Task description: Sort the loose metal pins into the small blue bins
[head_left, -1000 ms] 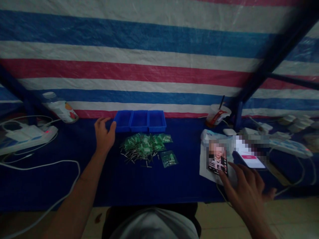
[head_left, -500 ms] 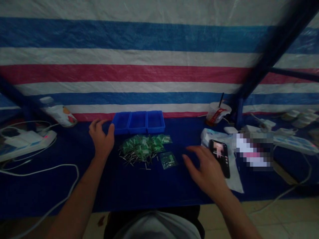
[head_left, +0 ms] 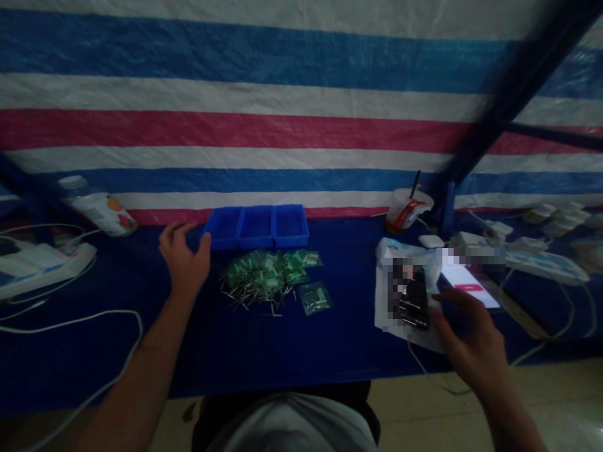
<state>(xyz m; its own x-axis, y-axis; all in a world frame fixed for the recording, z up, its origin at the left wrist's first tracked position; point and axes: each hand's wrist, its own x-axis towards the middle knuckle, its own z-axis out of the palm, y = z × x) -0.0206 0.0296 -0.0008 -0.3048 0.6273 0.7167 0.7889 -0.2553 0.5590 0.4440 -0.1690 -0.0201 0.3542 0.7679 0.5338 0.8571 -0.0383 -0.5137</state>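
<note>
My left hand (head_left: 184, 260) is open, thumb and fingers apart, at the left end of a row of three joined blue bins (head_left: 255, 242). Whether the thumb touches the bin wall I cannot tell. In front of the bins lies a pile of green pieces with thin metal pins (head_left: 264, 276). Just right of it is a small clear bag (head_left: 315, 298) with similar pieces inside. My right hand (head_left: 473, 339), open and holding nothing, hovers beside a dark phone (head_left: 417, 304) on a white plastic sheet. Behind that hand, a second phone (head_left: 466, 282) has a lit screen.
A drink cup with a straw (head_left: 406, 210) stands at the back right, near a power strip (head_left: 546, 260) with chargers. On the left are a bottle (head_left: 101, 210), another power strip (head_left: 51, 270) and a white cable (head_left: 136, 317). A striped tarp (head_left: 282, 132) closes off the back.
My right hand has moved right, from beside the small bag across to the far side of the dark phone. My left hand stays by the bins. The view has shifted slightly.
</note>
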